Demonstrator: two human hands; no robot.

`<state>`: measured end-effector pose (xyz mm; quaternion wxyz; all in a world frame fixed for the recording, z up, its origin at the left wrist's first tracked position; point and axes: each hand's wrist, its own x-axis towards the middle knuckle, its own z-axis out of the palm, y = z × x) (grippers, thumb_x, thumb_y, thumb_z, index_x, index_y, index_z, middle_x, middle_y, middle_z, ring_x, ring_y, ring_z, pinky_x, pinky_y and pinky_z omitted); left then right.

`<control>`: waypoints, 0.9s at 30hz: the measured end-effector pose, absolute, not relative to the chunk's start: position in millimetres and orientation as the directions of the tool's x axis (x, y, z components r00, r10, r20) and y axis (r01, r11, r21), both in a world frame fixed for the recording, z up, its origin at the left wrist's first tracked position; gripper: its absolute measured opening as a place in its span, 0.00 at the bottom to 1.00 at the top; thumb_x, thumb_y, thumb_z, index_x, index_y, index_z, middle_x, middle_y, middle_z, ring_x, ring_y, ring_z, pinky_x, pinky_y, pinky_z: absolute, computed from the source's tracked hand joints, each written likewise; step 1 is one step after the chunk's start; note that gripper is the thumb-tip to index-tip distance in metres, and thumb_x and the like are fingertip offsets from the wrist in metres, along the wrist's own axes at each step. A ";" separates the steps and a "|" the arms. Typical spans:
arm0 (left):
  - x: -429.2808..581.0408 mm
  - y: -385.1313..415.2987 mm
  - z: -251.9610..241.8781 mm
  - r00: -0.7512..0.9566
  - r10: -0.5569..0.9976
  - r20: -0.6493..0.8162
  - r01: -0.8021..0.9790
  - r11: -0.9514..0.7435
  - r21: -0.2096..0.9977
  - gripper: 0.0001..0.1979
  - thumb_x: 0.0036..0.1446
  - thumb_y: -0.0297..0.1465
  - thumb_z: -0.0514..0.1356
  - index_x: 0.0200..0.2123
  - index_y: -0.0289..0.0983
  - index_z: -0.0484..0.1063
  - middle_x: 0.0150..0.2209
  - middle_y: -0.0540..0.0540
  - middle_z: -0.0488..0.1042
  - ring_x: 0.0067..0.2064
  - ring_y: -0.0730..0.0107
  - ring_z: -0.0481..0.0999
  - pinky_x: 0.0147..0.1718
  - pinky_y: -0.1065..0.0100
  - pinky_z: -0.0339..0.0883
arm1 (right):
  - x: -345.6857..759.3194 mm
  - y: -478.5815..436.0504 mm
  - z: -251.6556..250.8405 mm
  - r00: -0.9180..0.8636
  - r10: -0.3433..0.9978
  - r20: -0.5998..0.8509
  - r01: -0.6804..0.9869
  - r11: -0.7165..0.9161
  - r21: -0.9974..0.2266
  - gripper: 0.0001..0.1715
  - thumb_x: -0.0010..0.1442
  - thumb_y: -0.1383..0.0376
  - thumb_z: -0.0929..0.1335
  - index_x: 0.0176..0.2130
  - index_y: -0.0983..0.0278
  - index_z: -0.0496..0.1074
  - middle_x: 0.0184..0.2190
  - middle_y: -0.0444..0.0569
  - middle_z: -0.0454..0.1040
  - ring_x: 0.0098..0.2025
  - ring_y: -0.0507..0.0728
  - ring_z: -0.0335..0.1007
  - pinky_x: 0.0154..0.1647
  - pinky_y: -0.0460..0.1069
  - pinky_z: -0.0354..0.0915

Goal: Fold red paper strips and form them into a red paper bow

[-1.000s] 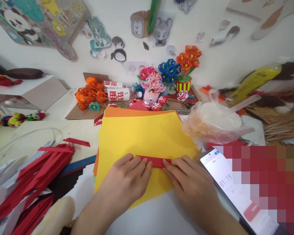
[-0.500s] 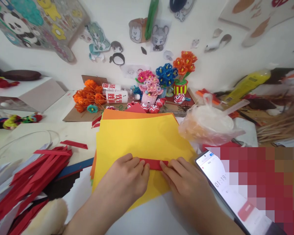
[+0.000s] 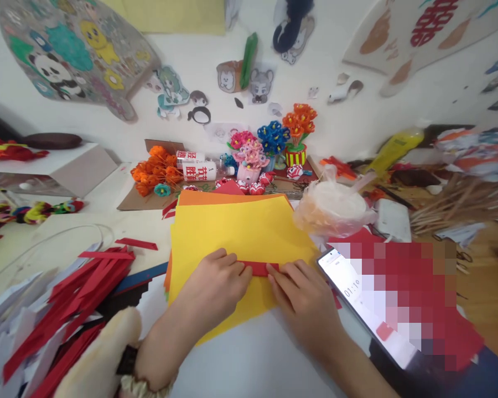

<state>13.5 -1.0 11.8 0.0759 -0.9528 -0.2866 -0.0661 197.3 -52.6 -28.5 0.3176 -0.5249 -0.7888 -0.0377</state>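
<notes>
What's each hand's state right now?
Left hand: closed on red strip, left end.
Right hand: on red strip's right end; pinching or just pressing, can't tell.

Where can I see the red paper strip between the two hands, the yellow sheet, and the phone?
Red paper strip (image 3: 259,269): head view, its exposed middle.
Yellow sheet (image 3: 232,228): head view, its bare upper part.
Phone (image 3: 364,309): head view, its lit screen.

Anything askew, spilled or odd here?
Yes: the yellow paper sits askew over the orange paper, edges misaligned. Behind, a labelled plastic bottle lies on its side. Pixelated blocks cover part of the phone, so I can't check there.
</notes>
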 end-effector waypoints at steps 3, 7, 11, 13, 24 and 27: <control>13.8 -11.4 12.0 0.810 0.562 0.165 0.584 -0.799 -0.145 0.07 0.54 0.20 0.56 0.32 0.35 0.72 0.25 0.47 0.74 0.30 0.65 0.72 0.30 0.63 0.62 | 196.8 -49.0 -28.6 -0.251 0.798 0.548 0.859 0.444 -0.254 0.15 0.63 0.72 0.61 0.32 0.69 0.75 0.24 0.49 0.71 0.29 0.54 0.62 0.29 0.49 0.59; 12.5 -40.1 0.7 0.660 0.647 0.382 0.743 -0.639 -0.201 0.14 0.58 0.21 0.53 0.45 0.36 0.73 0.47 0.43 0.76 0.51 0.59 0.70 0.47 0.57 0.60 | 196.3 -47.0 -31.1 -0.241 0.783 0.573 0.860 0.446 -0.248 0.16 0.63 0.72 0.61 0.29 0.68 0.74 0.23 0.48 0.70 0.29 0.54 0.61 0.28 0.48 0.58; 8.9 -58.4 -13.8 0.532 0.743 0.405 0.839 -0.528 -0.132 0.17 0.60 0.23 0.53 0.50 0.39 0.71 0.51 0.48 0.74 0.53 0.60 0.68 0.52 0.57 0.56 | 196.5 -47.5 -32.6 -0.255 0.778 0.574 0.853 0.461 -0.246 0.16 0.63 0.72 0.61 0.27 0.69 0.73 0.23 0.48 0.69 0.29 0.54 0.60 0.29 0.48 0.58; 6.7 -59.1 -17.9 0.524 0.757 0.391 0.843 -0.526 -0.111 0.17 0.60 0.23 0.54 0.50 0.39 0.72 0.50 0.49 0.75 0.52 0.59 0.69 0.51 0.57 0.56 | 196.7 -48.4 -33.1 -0.259 0.780 0.569 0.851 0.463 -0.248 0.15 0.63 0.73 0.62 0.29 0.69 0.74 0.24 0.48 0.70 0.30 0.54 0.61 0.29 0.49 0.58; 4.3 -51.2 -21.5 0.532 0.745 0.403 0.826 -0.560 -0.056 0.17 0.59 0.23 0.54 0.50 0.38 0.72 0.49 0.48 0.76 0.51 0.57 0.70 0.49 0.57 0.57 | 196.7 -52.1 -30.1 -0.274 0.785 0.555 0.848 0.469 -0.246 0.13 0.63 0.73 0.62 0.36 0.73 0.76 0.26 0.50 0.72 0.30 0.54 0.62 0.30 0.49 0.60; 5.0 -49.5 -19.0 0.530 0.750 0.397 0.827 -0.561 -0.043 0.17 0.58 0.22 0.54 0.50 0.38 0.72 0.49 0.49 0.76 0.51 0.57 0.70 0.49 0.57 0.57 | 197.5 -51.8 -27.3 -0.280 0.786 0.552 0.844 0.475 -0.249 0.13 0.63 0.74 0.62 0.36 0.74 0.76 0.26 0.51 0.72 0.30 0.54 0.63 0.30 0.49 0.61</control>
